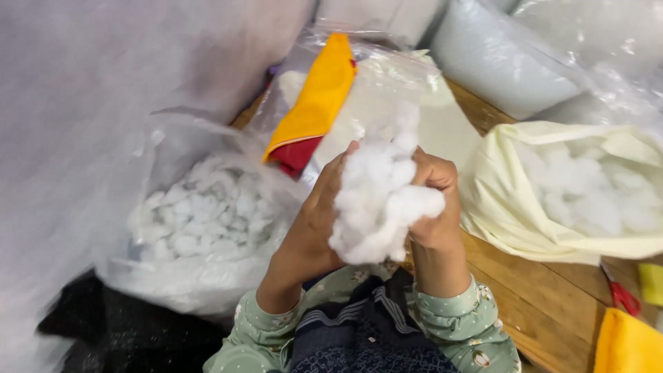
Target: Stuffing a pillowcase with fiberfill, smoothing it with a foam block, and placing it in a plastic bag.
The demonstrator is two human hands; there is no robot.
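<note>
Both of my hands hold one clump of white fibre stuffing in front of me. My left hand cups its left side with fingers reaching up along it. My right hand is curled around its right side. The clump is fluffy and bulges out between the two hands. Green patterned sleeves cover both wrists.
A clear plastic bag of white stuffing sits at my left. A cream fabric bag holding more stuffing lies open at my right on a wooden surface. A yellow and red cloth lies on plastic behind. Red-handled scissors rest at right.
</note>
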